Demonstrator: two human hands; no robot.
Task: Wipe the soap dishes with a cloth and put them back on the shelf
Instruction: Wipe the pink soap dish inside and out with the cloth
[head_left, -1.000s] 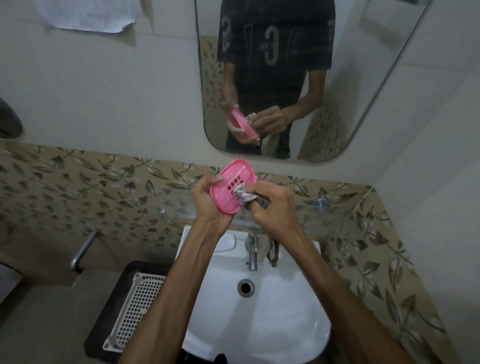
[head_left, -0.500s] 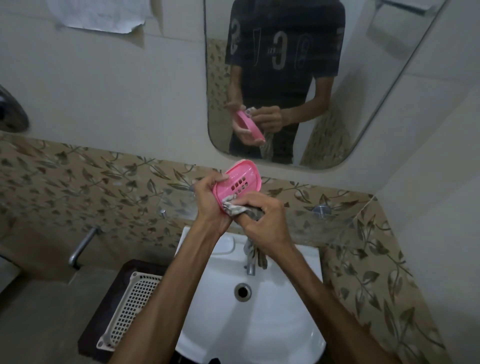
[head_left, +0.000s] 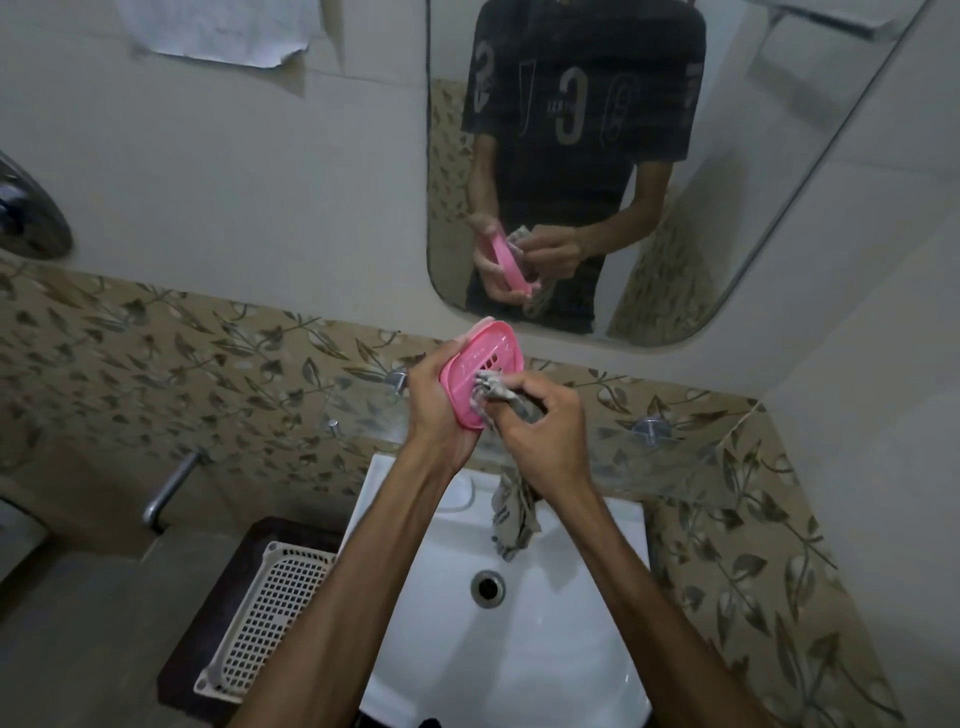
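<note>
**Wiping pink soap dish over the sink**

While the left hand (head_left: 441, 410) grips the pink soap dish (head_left: 480, 376) by its lower long edge, fingers curled round the back, the right hand (head_left: 540, 431) pinches a bunched cloth (head_left: 491, 389) and presses it into the dish's slotted face. Hands close together, both clamped: left on dish, right on cloth. Dish is tilted, face toward the right hand, held above the back of the sink (head_left: 571, 623) and just below the mirror (head_left: 779, 156).

Handling, judged:
- Dish looks like thin moulded plastic: light, stiff, probably slick if wet. Edge grip with a thumb over the rim seems right; gripping across the slots would block the cloth.
- Cloth is soft and limp; its tail hangs down from the right hand over the sink, near the tap, which it mostly hides. Could snag or dip into the basin.

Around the sink:
- Glass shelf (head_left: 691, 457) runs along the patterned tile behind it, on metal brackets. Transparent, so the edge is hard to read; return path for the dish looks open, but cannot tell whether other dishes sit there.
- White perforated basket (head_left: 270, 613) on a dark surface left of the sink.
- Metal wall pipe (head_left: 171, 488) farther left, well apart.
- Paper sheet (head_left: 218, 31) on the wall above left.
</note>
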